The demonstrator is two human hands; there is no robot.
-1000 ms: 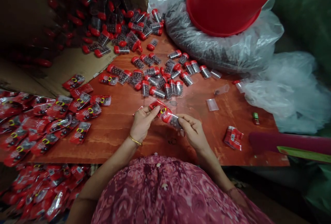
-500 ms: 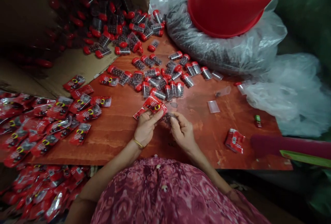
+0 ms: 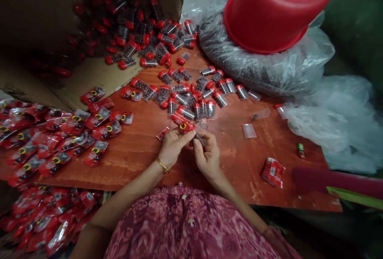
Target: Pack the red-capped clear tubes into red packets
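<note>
My left hand is closed, pinching a small red printed packet between thumb and fingers. Opposite it, my right hand is closed around a small clear container with dark contents, partly hidden by the fingers. The container meets the lower right end of the packet; whether any of it is inside, I cannot tell. Another red packet lies flat just left of my left hand. Beyond both hands several clear containers with red caps and dark beads lie close together on the table.
Filled red packets are heaped at the left, more below the edge. A cardboard box spills capped containers. At the back, a red bucket rests upside down on a clear bag. A red packet lies at the right.
My right hand has moved slightly left, bringing the container closer against the packet and tilting it. The packet in my left hand has turned a little. The whole view has shifted slightly.
</note>
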